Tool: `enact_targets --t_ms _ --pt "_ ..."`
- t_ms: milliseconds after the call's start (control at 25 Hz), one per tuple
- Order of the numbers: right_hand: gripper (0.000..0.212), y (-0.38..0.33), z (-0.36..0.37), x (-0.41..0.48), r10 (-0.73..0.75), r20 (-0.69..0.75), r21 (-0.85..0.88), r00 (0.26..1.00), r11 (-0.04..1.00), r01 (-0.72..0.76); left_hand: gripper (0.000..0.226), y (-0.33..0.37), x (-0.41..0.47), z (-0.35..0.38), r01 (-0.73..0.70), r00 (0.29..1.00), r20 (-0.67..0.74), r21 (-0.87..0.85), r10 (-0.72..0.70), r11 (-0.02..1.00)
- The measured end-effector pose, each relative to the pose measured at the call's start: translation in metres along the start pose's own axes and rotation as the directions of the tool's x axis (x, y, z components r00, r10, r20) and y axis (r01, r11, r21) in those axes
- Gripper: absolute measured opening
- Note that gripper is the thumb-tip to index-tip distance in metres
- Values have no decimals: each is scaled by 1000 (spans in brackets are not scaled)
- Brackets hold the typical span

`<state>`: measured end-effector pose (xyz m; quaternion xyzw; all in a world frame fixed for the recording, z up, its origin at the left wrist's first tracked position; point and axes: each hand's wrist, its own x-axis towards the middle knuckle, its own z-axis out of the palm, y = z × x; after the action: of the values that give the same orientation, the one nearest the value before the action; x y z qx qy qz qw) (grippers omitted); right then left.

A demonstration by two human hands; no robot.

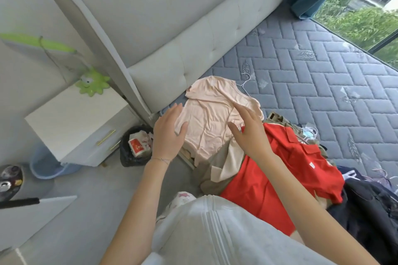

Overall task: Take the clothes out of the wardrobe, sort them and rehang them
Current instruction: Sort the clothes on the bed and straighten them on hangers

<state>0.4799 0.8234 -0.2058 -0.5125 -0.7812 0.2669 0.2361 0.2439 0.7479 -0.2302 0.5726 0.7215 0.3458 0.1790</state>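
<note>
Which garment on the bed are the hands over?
The peach top, spread flat beneath the left hand and right hand; the red garment lies beside it.

L hand flat, fingers straight | R hand same, arms fwd

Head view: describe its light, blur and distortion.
Head view: even daylight from the window, no glare or hard shadows; the wide-angle lens bows the headboard; the far-left green lamp looks smeared; the shirt at centre is sharpest.
</note>
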Motion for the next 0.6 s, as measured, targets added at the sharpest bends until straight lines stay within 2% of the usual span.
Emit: enact_targets --t_ms 120,240,400,600 --pt "55 -1 23 32 65 -29 -3 997 998 -65 53 -27 50 -3 -27 998 65 1 27 1000" --pt "56 3 46 66 206 -103 -18 973 978 -209 55 -56 109 -1 -85 979 185 -7 85 996" --pt "58 14 52 100 389 -195 25 901 920 -391 56 -79 184 12 -198 919 350 6 184 980" --pt "54 38 52 127 507 -288 25 812 852 -523 55 -80 255 71 -244 856 458 -49 239 969"
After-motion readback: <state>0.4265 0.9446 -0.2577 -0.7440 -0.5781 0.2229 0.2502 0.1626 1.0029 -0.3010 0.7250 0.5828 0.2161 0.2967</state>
